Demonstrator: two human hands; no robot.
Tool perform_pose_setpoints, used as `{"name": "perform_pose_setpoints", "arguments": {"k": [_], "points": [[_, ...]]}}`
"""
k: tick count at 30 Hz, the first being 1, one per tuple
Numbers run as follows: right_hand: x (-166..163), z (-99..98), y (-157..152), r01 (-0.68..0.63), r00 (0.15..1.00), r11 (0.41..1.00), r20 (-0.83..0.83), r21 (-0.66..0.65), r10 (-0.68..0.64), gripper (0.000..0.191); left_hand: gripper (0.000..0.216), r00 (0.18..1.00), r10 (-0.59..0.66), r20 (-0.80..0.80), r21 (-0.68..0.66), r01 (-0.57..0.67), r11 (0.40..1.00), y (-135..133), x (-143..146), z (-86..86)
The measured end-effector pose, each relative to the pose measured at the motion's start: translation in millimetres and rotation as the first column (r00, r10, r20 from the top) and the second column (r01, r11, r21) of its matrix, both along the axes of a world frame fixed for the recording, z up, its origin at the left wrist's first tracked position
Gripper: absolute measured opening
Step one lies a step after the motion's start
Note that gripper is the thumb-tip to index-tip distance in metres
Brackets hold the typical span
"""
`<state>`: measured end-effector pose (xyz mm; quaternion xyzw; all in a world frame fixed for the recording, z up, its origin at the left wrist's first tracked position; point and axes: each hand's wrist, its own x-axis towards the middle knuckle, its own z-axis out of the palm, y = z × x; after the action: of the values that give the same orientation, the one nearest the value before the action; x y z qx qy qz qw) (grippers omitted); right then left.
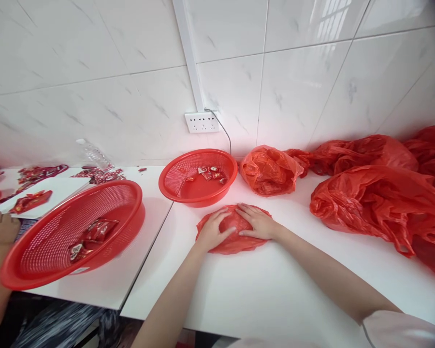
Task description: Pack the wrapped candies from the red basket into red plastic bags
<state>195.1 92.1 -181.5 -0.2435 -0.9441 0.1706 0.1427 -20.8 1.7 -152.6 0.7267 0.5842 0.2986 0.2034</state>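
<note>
A small red plastic bag (235, 241) lies flat on the white table (261, 290) in front of me. My left hand (212, 231) rests on its left side with fingers spread flat. My right hand (258, 222) presses on its upper right part, fingers stretched out. Both hands lie open on the bag and grip nothing. Just behind the bag stands a red mesh basket (197, 176) holding a few small red wrapped packets (207, 174).
A larger red basket (72, 232) with packets tilts at the left, beside another person's hand (0, 227). A filled red bag (270, 170) and big crumpled red bags (377, 203) lie at the right. More packets (31, 200) and a wall socket (202, 122) are behind.
</note>
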Motion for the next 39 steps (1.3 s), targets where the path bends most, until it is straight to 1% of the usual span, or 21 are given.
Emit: {"name": "perform_pose_setpoints", "arguments": {"k": [1, 2, 3, 4, 5, 6, 7, 8, 9, 11, 12, 13, 15, 18, 22, 24, 25, 28, 33, 36, 39], "points": [[0, 1.6, -1, 0.011, 1.000, 1.000, -0.010, 0.017, -0.011, 0.080, 0.043, 0.988, 0.075, 0.137, 0.010, -0.078, 0.997, 1, 0, 2.4], [0, 3.5, -2, 0.025, 0.999, 0.999, -0.023, 0.041, -0.024, 0.072, 0.039, 0.941, 0.169, 0.292, -0.006, -0.175, 0.985, 3, 0, 5.8], [-1, 5.5, -3, 0.043, 0.999, 0.997, -0.037, 0.072, -0.040, 0.065, 0.040, 0.852, 0.269, 0.450, -0.061, -0.272, 0.960, 6, -1, 10.3], [-1, 7.2, -4, 0.061, 0.997, 0.992, -0.052, 0.108, -0.056, 0.057, 0.044, 0.720, 0.363, 0.591, -0.153, -0.343, 0.927, 10, -2, 16.0], [-1, 8.5, -5, 0.076, 0.996, 0.986, -0.066, 0.147, -0.067, 0.051, 0.051, 0.563, 0.444, 0.697, -0.263, -0.376, 0.889, 14, -5, 22.7], [-1, 9.1, -6, 0.083, 0.994, 0.979, -0.079, 0.186, -0.070, 0.046, 0.057, 0.411, 0.504, 0.760, -0.372, -0.360, 0.855, 18, -8, 29.8], [-2, 9.1, -6, 0.083, 0.994, 0.971, -0.091, 0.224, -0.064, 0.042, 0.062, 0.291, 0.546, 0.785, -0.465, -0.304, 0.831, 21, -11, 36.8], [-2, 8.4, -6, 0.076, 0.994, 0.963, -0.102, 0.260, -0.051, 0.039, 0.065, 0.216, 0.583, 0.784, -0.540, -0.226, 0.811, 25, -15, 43.0], [-1, 7.2, -7, 0.062, 0.993, 0.954, -0.111, 0.293, -0.031, 0.037, 0.065, 0.175, 0.612, 0.771, -0.595, -0.146, 0.791, 28, -18, 47.8], [-1, 4.7, -8, 0.027, 0.992, 0.939, -0.125, 0.344, 0.018, 0.034, 0.060, 0.152, 0.634, 0.758, -0.637, -0.036, 0.770, 31, -21, 52.1], [0, 4.4, -9, 0.009, 0.990, 0.932, -0.133, 0.362, 0.042, 0.033, 0.055, 0.147, 0.621, 0.770, -0.626, -0.011, 0.780, 32, -21, 51.4], [0, 5.5, -9, -0.005, 0.988, 0.927, -0.144, 0.375, 0.064, 0.031, 0.047, 0.137, 0.591, 0.795, -0.595, -0.010, 0.803, 32, -21, 49.1], [0, 13.5, -9, -0.016, 0.979, 0.923, -0.180, 0.385, 0.092, 0.030, 0.031, 0.117, 0.504, 0.856, -0.501, -0.053, 0.864, 30, -18, 41.5], [-5, 42.6, -5, 0.050, 0.956, 0.930, -0.286, 0.364, 0.061, 0.028, 0.017, 0.111, 0.431, 0.895, -0.420, -0.114, 0.900, 25, -14, 29.7], [-24, 92.9, 6, 0.251, 0.874, 0.932, -0.476, 0.262, -0.101, 0.028, 0.014, 0.156, 0.396, 0.905, -0.369, -0.176, 0.913, 24, -11, 22.7], [-33, 109.0, 11, 0.309, 0.825, 0.932, -0.540, 0.189, -0.164, 0.028, 0.013, 0.161, 0.386, 0.908, -0.352, -0.206, 0.913, 25, -10, 21.6], [-37, 113.1, 13, 0.320, 0.807, 0.935, -0.562, 0.154, -0.183, 0.028, 0.013, 0.156, 0.387, 0.909, -0.352, -0.213, 0.912, 25, -9, 21.3], [-41, 112.6, 16, 0.297, 0.798, 0.951, -0.571, 0.092, -0.194, 0.028, 0.015, 0.157, 0.385, 0.910, -0.346, -0.227, 0.910, 24, -4, 20.7], [-32, 99.6, 21, 0.275, 0.831, 0.959, -0.519, 0.074, -0.198, 0.025, 0.027, 0.182, 0.346, 0.920, -0.308, -0.209, 0.928, 20, 5, 20.8], [-27, 98.1, 24, 0.245, 0.892, 0.968, -0.404, 0.050, -0.205, 0.024, 0.029, 0.189, 0.345, 0.919, -0.303, -0.221, 0.927, 19, 8, 19.4], [-26, 97.5, 23, 0.195, 0.943, 0.980, -0.283, 0.044, -0.175, 0.027, 0.026, 0.184, 0.361, 0.914, -0.333, -0.169, 0.928, 19, 10, 16.8]]}}
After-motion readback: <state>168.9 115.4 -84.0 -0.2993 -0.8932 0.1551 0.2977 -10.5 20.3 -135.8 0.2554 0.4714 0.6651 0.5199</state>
